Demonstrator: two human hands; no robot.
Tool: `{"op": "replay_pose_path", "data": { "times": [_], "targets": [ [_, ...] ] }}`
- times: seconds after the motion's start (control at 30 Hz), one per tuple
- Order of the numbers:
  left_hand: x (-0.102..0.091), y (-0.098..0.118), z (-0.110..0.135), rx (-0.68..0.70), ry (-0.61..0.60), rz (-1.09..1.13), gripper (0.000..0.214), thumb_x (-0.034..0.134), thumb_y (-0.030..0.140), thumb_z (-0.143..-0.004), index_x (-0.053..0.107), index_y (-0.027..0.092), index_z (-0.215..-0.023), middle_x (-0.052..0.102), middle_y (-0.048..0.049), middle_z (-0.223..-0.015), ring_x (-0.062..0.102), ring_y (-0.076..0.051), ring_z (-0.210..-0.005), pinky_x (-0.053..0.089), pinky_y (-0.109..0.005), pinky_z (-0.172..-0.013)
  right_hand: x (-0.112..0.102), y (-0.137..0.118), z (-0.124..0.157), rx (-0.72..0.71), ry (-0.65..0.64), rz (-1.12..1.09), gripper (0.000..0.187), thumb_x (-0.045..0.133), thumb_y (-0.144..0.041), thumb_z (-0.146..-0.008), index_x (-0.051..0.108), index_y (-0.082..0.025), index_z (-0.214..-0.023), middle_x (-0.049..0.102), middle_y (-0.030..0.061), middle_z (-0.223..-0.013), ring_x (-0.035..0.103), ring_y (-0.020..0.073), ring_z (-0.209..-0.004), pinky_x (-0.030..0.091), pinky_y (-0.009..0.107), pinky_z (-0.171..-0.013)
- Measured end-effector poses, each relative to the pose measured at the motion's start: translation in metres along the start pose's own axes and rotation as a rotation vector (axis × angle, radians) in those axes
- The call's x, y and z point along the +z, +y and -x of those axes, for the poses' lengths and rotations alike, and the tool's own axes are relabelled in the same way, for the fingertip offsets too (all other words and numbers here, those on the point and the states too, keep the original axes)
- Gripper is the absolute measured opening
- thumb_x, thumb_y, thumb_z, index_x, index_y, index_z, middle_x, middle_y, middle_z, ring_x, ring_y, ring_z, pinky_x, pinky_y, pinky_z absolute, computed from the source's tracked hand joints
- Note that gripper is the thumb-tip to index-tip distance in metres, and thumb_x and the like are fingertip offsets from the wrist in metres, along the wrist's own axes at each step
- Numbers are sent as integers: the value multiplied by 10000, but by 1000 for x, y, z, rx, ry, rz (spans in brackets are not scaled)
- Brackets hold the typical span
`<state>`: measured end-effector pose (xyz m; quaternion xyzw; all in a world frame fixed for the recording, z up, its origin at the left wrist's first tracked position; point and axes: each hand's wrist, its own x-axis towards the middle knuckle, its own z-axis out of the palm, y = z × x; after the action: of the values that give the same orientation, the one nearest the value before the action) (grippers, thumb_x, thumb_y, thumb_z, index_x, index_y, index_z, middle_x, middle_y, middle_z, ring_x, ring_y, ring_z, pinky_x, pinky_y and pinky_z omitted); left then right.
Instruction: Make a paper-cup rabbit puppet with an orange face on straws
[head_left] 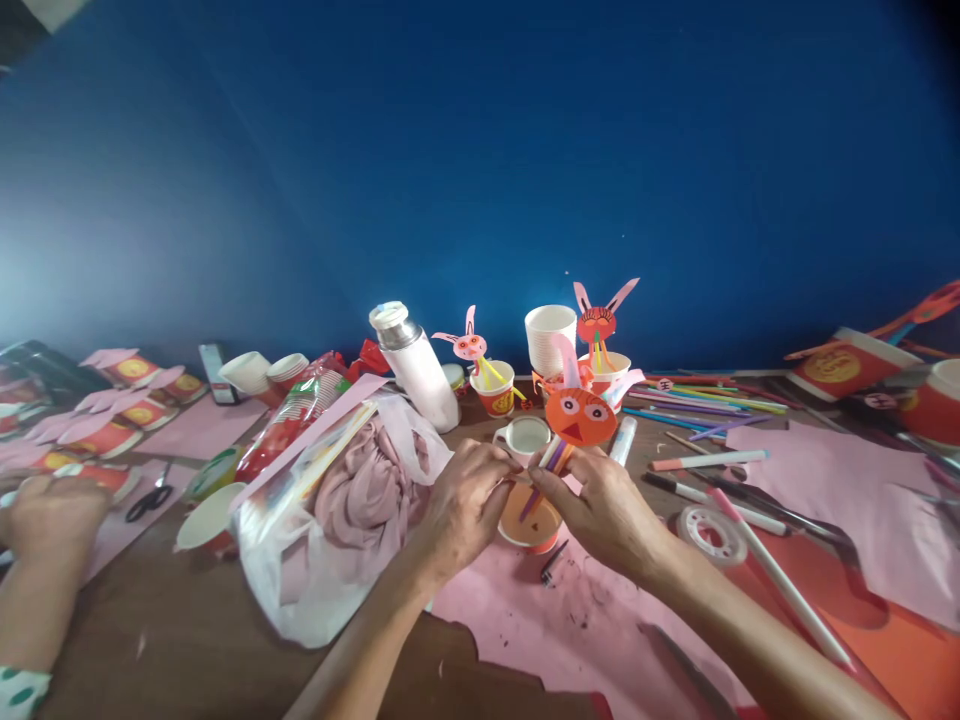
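My left hand (461, 505) and my right hand (600, 510) meet over a red paper cup (529, 525) standing on pink paper (570, 620). Both hands pinch the coloured straws (551, 462) that rise from the cup and carry an orange paper face (579, 415) with round eyes. The fingers of both hands are closed around the straw stems, just above the cup's rim. A small white mug (525, 437) stands right behind my hands.
A plastic bag with pink cloth (345, 510) lies left of my hands. A white flask (416, 365), a cup stack (549, 338), paper bunny cups (491, 385), markers (705, 460) and a tape roll (709, 532) crowd the brown table (172, 620). Another person's hand (49, 520) rests far left by scissors (150, 497).
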<state>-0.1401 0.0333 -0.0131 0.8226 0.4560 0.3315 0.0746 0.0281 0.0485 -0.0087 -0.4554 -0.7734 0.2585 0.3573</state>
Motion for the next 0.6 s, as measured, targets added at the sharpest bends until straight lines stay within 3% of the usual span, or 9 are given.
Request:
{"op": "replay_pose_path", "data": {
  "times": [0.13, 0.3, 0.43, 0.53, 0.6],
  "targets": [
    [0, -5, 12, -127, 9, 139, 232, 436, 193, -853, 539, 214, -1061, 547, -81, -1068, 482, -197, -1035, 405, -348, -875, 2, 1, 0, 16, 17, 21, 245, 451, -299, -826, 629, -200, -689, 642, 44, -669, 587, 196, -687, 424, 289, -593],
    [-1, -16, 36, -429, 57, 374, 287, 488, 305, -832, 499, 221, -1106, 521, -92, -1122, 523, -203, -1009, 449, -313, -802, 1, 3, -1, 27, 50, 27, 223, 455, -278, -813, 633, -194, -708, 641, 44, -663, 590, 199, -685, 430, 291, -598],
    [6, -18, 48, -503, -60, 627, 665, 640, 351, -718, 319, 238, -1289, 418, -137, -1305, 426, -258, -1176, 401, -377, -927, -4, 0, 0, 13, 62, 2, 229, 450, -263, -810, 616, -191, -671, 634, 44, -651, 595, 197, -674, 440, 286, -599],
    [14, -12, 46, -471, -121, 638, 971, 737, 327, -610, 132, 259, -1366, 299, -146, -1401, 316, -283, -1263, 289, -453, -1017, -8, -2, 0, -18, 94, -19, 229, 449, -254, -811, 596, -194, -646, 640, 42, -679, 598, 200, -708, 448, 288, -630],
    [19, -7, 40, -499, -123, 627, 1033, 763, 307, -569, 109, 253, -1367, 301, -147, -1399, 325, -285, -1259, 283, -460, -1019, -12, -4, 0, -56, 90, -41, 245, 434, -256, -824, 589, -199, -643, 651, 35, -723, 601, 198, -738, 451, 289, -654]
  ]
}}
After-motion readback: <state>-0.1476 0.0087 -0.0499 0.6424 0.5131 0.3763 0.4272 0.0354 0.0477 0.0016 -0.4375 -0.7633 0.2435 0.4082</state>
